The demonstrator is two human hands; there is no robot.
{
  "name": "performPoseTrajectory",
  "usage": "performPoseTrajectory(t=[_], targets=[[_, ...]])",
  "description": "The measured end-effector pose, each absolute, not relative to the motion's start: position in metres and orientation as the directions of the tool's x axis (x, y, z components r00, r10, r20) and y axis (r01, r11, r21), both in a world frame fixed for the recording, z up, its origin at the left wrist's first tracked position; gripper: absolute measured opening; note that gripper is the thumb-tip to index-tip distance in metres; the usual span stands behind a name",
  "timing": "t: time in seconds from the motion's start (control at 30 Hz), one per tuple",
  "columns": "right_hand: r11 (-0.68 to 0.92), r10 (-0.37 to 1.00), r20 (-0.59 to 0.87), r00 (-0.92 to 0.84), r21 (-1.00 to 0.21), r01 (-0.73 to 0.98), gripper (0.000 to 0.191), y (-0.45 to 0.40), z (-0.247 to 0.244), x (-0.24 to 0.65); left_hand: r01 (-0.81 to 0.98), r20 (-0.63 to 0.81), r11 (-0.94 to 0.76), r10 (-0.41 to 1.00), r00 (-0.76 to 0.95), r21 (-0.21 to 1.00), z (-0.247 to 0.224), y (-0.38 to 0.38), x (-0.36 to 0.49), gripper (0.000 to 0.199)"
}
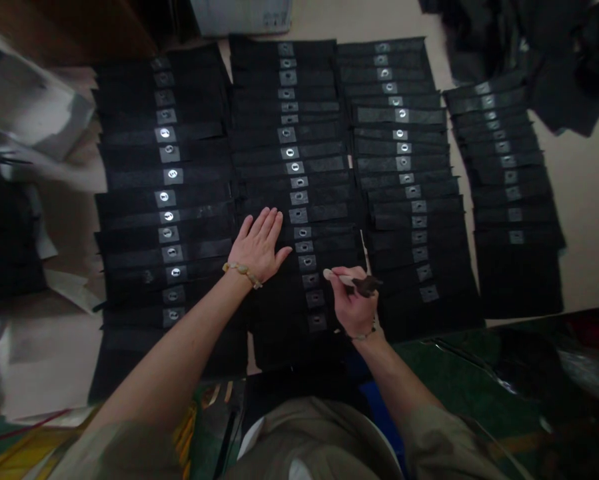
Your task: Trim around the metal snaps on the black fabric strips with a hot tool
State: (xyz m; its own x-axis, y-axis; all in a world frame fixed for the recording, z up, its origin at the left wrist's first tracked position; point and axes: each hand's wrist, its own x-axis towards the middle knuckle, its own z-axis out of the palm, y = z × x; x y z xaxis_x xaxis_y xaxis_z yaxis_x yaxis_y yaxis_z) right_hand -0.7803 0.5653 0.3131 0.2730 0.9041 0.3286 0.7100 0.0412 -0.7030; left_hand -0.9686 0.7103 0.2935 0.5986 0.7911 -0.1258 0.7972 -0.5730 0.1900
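Four overlapping columns of black fabric strips lie fanned out on the floor, each strip with a grey patch and a small metal-rimmed hole. My left hand rests flat on the strips of the second column, fingers spread, holding nothing, with a beaded bracelet on the wrist. My right hand pinches a pale-handled tool with a dark, tufted end. It hovers over the lower strips, close to the gap between the second and third columns. I cannot tell exactly what kind of tool it is.
A heap of crumpled black fabric lies at the top right, with a white box at the top. Shiny silver sheeting lies at the left. A green mat stretches along the near right, beside beige floor.
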Motion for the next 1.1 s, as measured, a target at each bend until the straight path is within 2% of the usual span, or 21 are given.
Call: performPoseTrajectory(t=[0.13,0.23,0.37,0.47,0.53,0.7,0.8,0.87,1.03,1.1], targets=[[0.141,0.885,0.391,0.253,-0.743,0.654,0.021,0.542,0.33,-0.78,0.789,-0.117,-0.572,0.788,0.605,0.226,0.293,0.712,-0.97,0.076],[0.199,0.904,0.382,0.19,-0.772,0.604,0.026,0.522,0.335,-0.795,0.792,-0.118,-0.558,0.794,0.596,0.247,0.293,0.711,-0.97,0.077],[0.085,0.938,0.253,0.237,-0.831,0.549,0.016,0.51,0.327,-0.812,0.808,-0.12,-0.548,0.806,0.579,0.219,0.301,0.704,-0.962,0.074],[0.012,0.946,0.19,0.264,-0.83,0.557,0.01,0.511,0.323,-0.815,0.786,-0.098,-0.594,0.783,0.614,0.172,0.313,0.701,-0.956,0.065],[0.037,0.933,0.235,0.273,-0.817,0.575,0.011,0.513,0.325,-0.812,0.792,-0.046,-0.584,0.799,0.6,0.181,0.327,0.699,-0.961,0.063],[0.237,0.817,0.506,0.275,-0.731,0.64,0.022,0.511,0.346,-0.801,0.823,0.061,-0.492,0.866,0.497,0.284,0.353,0.66,-1.007,0.061],[0.268,0.798,0.55,0.246,-0.69,0.673,0.026,0.512,0.351,-0.805,0.708,-0.03,-0.62,0.745,0.667,0.338,0.338,0.612,-1.025,0.06],[0.257,0.805,0.545,0.235,-0.677,0.69,0.026,0.515,0.346,-0.809,0.645,-0.124,-0.662,0.655,0.746,0.382,0.323,0.58,-1.025,0.066],[0.05,0.936,0.304,0.175,-0.611,0.79,0.012,0.521,0.321,-0.801,0.674,-0.215,-0.631,0.649,0.73,0.384,0.298,0.547,-1.018,0.073],[0.005,0.92,0.318,0.228,-0.593,0.805,0.011,0.518,0.321,-0.795,0.666,-0.207,-0.634,0.645,0.736,0.392,0.297,0.549,-1.018,0.074]])
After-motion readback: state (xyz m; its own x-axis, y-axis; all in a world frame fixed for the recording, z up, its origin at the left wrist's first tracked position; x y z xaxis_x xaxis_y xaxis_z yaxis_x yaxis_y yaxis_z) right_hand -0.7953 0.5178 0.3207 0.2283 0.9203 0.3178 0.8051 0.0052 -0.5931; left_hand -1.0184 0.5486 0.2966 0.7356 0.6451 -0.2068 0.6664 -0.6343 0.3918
